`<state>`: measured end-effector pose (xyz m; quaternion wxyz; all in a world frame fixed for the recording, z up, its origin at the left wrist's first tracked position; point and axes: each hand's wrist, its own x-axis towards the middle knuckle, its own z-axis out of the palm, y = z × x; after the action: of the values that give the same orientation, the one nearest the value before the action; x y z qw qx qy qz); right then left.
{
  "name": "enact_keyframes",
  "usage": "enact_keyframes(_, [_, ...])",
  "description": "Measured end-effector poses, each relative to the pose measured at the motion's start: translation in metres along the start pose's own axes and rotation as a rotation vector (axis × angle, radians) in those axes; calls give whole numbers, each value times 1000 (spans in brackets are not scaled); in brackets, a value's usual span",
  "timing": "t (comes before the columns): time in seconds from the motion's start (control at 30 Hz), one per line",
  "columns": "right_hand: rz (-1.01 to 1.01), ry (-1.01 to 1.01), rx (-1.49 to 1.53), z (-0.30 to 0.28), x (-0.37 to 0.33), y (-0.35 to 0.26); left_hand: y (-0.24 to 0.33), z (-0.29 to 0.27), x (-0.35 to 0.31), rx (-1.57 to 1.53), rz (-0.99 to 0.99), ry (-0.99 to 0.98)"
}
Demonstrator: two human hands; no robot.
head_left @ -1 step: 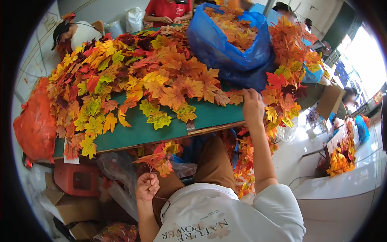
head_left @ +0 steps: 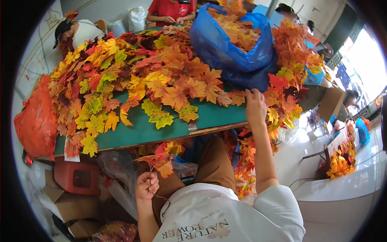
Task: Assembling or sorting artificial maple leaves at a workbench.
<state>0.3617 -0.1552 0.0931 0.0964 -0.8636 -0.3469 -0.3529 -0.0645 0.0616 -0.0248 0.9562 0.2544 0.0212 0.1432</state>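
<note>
Little has moved: the whole scene sits slightly farther right. The left hand (head_left: 147, 187) pinches a leaf bunch (head_left: 164, 167) by its stems (head_left: 151, 166), short of the desk (head_left: 215, 115); a looser pinch could drop it, or the desk's edge could snag it. Its long axis slants forward and right, tips deskward. The right hand (head_left: 256, 107) meets an orange leaf (head_left: 237, 97) (whether its grip pinches, I cannot tell).

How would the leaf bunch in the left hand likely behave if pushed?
The leaf bunch is probably light for its spread: the left hand holds it by slender stems. It would likely flex when pushed, since stems and leaves look thin. Its flat, splayed leaves suggest it would not roll easily.
</note>
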Motion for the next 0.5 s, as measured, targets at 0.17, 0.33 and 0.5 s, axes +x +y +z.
enact_keyframes(0.17, [8,-71,147,-8,6,-23,-27,-17,-12,-20,-106,224])
enact_keyframes(0.33, [-255,-47,460,-1,19,-83,-51,-36,-16,-235,-191,405])
enact_keyframes(0.5, [-488,21,401,1,53,-141,-38,-32,-20,-257,-63,361])
